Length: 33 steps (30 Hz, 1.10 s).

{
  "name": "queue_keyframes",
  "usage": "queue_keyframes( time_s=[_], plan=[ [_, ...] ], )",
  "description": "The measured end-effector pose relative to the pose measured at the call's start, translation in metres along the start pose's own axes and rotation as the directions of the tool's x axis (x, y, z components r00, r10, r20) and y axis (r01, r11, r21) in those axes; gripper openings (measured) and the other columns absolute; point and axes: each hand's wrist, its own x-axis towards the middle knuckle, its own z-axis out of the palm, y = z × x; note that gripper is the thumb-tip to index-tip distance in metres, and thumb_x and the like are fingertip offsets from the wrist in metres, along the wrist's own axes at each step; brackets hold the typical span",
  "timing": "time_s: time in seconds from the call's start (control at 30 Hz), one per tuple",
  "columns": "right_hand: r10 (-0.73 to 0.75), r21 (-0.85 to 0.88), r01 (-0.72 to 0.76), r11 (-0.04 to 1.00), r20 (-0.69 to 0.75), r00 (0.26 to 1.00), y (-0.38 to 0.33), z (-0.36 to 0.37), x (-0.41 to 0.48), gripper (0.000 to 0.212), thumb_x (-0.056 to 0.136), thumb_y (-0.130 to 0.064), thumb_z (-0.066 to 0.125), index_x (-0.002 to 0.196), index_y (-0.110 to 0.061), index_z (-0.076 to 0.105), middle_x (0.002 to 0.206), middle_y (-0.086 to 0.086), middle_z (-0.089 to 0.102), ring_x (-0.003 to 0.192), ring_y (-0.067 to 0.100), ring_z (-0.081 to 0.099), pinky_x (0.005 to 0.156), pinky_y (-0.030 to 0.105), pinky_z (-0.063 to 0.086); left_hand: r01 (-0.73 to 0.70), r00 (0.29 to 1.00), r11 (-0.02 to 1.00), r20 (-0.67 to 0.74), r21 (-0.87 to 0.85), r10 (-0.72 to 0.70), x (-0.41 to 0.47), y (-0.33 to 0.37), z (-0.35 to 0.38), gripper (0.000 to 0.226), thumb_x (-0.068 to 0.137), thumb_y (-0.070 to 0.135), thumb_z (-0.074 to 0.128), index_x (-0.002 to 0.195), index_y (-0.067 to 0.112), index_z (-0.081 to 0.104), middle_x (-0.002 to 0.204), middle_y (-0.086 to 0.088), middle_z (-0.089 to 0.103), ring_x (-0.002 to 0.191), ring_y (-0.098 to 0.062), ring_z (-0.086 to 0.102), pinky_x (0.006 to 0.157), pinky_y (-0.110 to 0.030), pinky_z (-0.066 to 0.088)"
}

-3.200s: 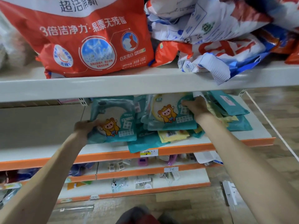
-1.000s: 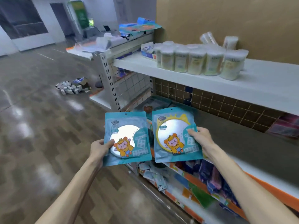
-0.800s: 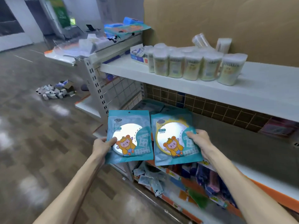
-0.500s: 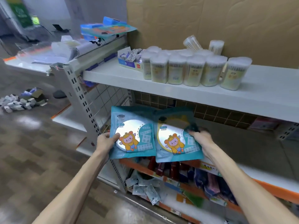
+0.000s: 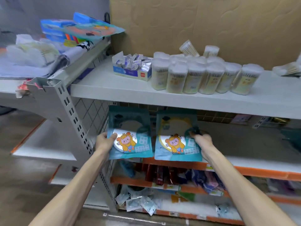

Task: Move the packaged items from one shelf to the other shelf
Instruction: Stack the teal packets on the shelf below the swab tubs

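Note:
Two teal packets with a cartoon figure are in my hands. My left hand point(image 5: 104, 142) grips the left packet point(image 5: 130, 136) by its left edge. My right hand point(image 5: 202, 139) pinches the right packet point(image 5: 175, 139) at its right edge. Both packets reach in under the white upper shelf point(image 5: 130, 93), their tops in shadow, their lower edges over the orange-fronted middle shelf point(image 5: 254, 170). The middle shelf's bare grey surface stretches to the right of my right hand.
Several cotton-swab tubs point(image 5: 200, 75) and a small blue box point(image 5: 132, 67) stand on the upper shelf. A grey upright post point(image 5: 73, 118) stands left of my left hand. Lower shelves hold red and dark packets point(image 5: 162, 175) and loose sachets point(image 5: 138, 203).
I took both packets off the first shelf, turned to this rack and moved them forward, so their tops now lie under the upper shelf and they sit wider apart.

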Motion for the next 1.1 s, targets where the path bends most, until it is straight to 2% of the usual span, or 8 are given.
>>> queue_keyframes(
  time_s=[0.17, 0.23, 0.4, 0.5, 0.73, 0.9, 1.0, 1.1],
  plan=[
    [-0.035, 0.017, 0.035, 0.999, -0.031, 0.999, 0.003, 0.019, 0.008, 0.032, 0.087, -0.014, 0.073, 0.113, 0.001, 0.060, 0.097, 0.017, 0.070, 0.088, 0.032, 0.070, 0.085, 0.047, 0.058, -0.019, 1.000, 0.998, 0.004, 0.052, 0.018, 0.030, 0.003, 0.008, 0.026, 0.088, 0.013, 0.069, 0.109, -0.001, 0.063, 0.093, -0.017, 0.067, 0.074, -0.025, 0.062, 0.067, -0.029, 0.048],
    [-0.077, -0.029, 0.076, 0.997, -0.040, 0.996, 0.006, 0.027, 0.017, 0.036, 0.088, -0.020, 0.072, 0.117, -0.004, 0.061, 0.104, 0.016, 0.070, 0.089, 0.030, 0.070, 0.079, 0.042, 0.059, -0.041, 0.998, 0.994, -0.034, 0.099, 0.044, 0.045, -0.001, 0.013, 0.027, 0.088, 0.015, 0.069, 0.111, 0.000, 0.065, 0.094, -0.015, 0.066, 0.080, -0.025, 0.059, 0.069, -0.031, 0.045],
    [-0.081, -0.102, 0.078, 0.992, -0.032, 0.996, 0.018, 0.048, 0.051, 0.026, 0.096, -0.022, 0.061, 0.116, -0.006, 0.055, 0.092, 0.007, 0.066, 0.075, 0.020, 0.065, 0.058, 0.027, 0.052, -0.053, 0.996, 0.974, -0.057, 0.219, 0.067, 0.087, -0.020, 0.029, 0.019, 0.094, 0.023, 0.064, 0.102, 0.007, 0.061, 0.090, -0.012, 0.063, 0.084, -0.027, 0.060, 0.073, -0.036, 0.052],
    [-0.058, -0.117, 0.056, 0.992, -0.017, 0.998, 0.030, 0.059, 0.070, 0.026, 0.098, -0.022, 0.058, 0.113, -0.003, 0.050, 0.093, 0.011, 0.065, 0.082, 0.025, 0.066, 0.060, 0.029, 0.053, -0.093, 0.993, 0.953, -0.049, 0.290, 0.112, 0.106, -0.034, 0.038, 0.020, 0.094, 0.025, 0.062, 0.103, 0.008, 0.064, 0.093, -0.013, 0.067, 0.086, -0.029, 0.067, 0.082, -0.047, 0.058],
    [-0.056, -0.064, 0.059, 0.996, 0.046, 0.997, 0.046, 0.086, 0.091, 0.019, 0.100, -0.020, 0.054, 0.111, -0.006, 0.047, 0.096, 0.012, 0.065, 0.081, 0.025, 0.066, 0.064, 0.034, 0.054, -0.104, 0.990, 0.861, -0.029, 0.497, 0.137, 0.133, -0.050, 0.042, 0.026, 0.097, 0.027, 0.058, 0.095, 0.002, 0.065, 0.081, -0.016, 0.069, 0.073, -0.032, 0.070, 0.069, -0.044, 0.060],
    [-0.279, -0.341, 0.250, 0.906, -0.039, 0.959, 0.050, 0.099, 0.100, 0.012, 0.099, -0.018, 0.056, 0.097, -0.006, 0.055, 0.092, 0.008, 0.061, 0.081, 0.021, 0.062, 0.062, 0.026, 0.046, -0.184, 0.969, 0.738, -0.007, 0.649, 0.247, 0.136, -0.042, 0.050, 0.031, 0.096, 0.028, 0.058, 0.101, -0.001, 0.067, 0.093, -0.021, 0.070, 0.080, -0.034, 0.068, 0.061, -0.037, 0.050],
    [-0.410, -0.660, 0.252, 0.708, -0.093, 0.907, 0.058, 0.102, 0.106, 0.038, 0.098, -0.027, 0.057, 0.117, 0.004, 0.051, 0.114, 0.019, 0.059, 0.103, 0.034, 0.058, 0.084, 0.040, 0.048, -0.213, 0.961, 0.674, 0.028, 0.707, 0.275, 0.136, -0.042, 0.052, 0.032, 0.096, 0.026, 0.058, 0.101, -0.004, 0.067, 0.097, -0.024, 0.069, 0.087, -0.037, 0.067, 0.066, -0.036, 0.046],
    [-0.390, -0.744, 0.177, 0.644, -0.120, 0.913, 0.066, 0.103, 0.105, 0.046, 0.099, -0.032, 0.053, 0.126, 0.006, 0.046, 0.126, 0.023, 0.053, 0.117, 0.037, 0.048, 0.099, 0.042, 0.038, -0.235, 0.953, 0.635, 0.047, 0.736, 0.298, 0.139, -0.047, 0.052, 0.031, 0.095, 0.025, 0.059, 0.098, -0.005, 0.067, 0.098, -0.025, 0.068, 0.091, -0.039, 0.065, 0.069, -0.037, 0.045]
  ],
)
